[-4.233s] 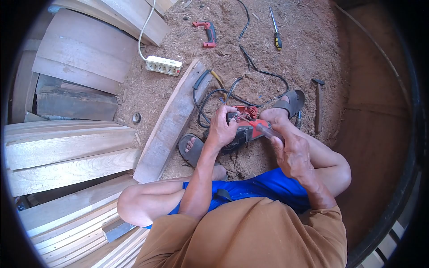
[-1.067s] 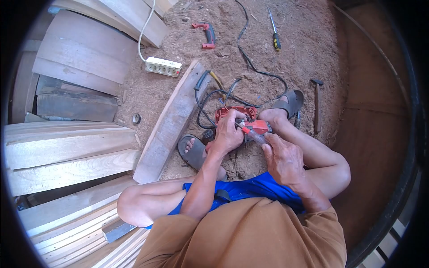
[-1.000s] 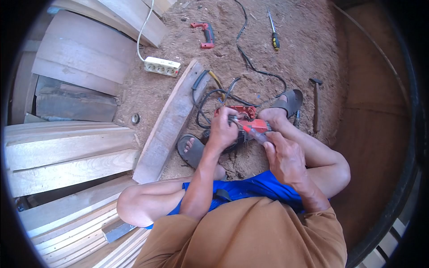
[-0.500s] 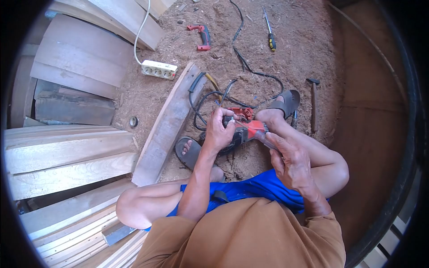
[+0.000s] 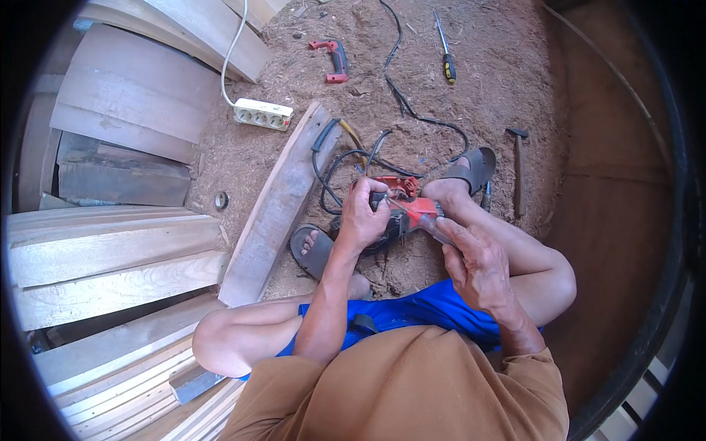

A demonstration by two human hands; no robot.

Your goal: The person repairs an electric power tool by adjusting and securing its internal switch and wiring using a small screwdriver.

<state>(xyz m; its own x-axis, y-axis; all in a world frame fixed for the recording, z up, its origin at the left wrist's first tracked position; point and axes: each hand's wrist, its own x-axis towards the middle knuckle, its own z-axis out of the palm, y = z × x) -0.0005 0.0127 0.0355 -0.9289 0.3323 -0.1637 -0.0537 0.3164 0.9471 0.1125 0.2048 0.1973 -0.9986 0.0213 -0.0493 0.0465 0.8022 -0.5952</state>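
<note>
A red and black power tool with its housing opened lies on the ground between my feet. My right hand is wrapped round the clear handle of a screwdriver, whose shaft points up and left across the tool. Close to the screwdriver's tip, my left hand is closed in a pinch at the tool's left end. What sits between those fingertips is too small to make out. Part of the tool's dark body is hidden behind my left hand and wrist.
A plank lies left of the tool, near a white power strip. Farther off are a red and black handle cover and a yellow-black screwdriver. A hammer lies right of my foot. Black cable winds across the sawdust.
My hands stay at the power tool with almost the same grip. The screwdriver and right hand have shifted very slightly; the whole view has moved a little.
</note>
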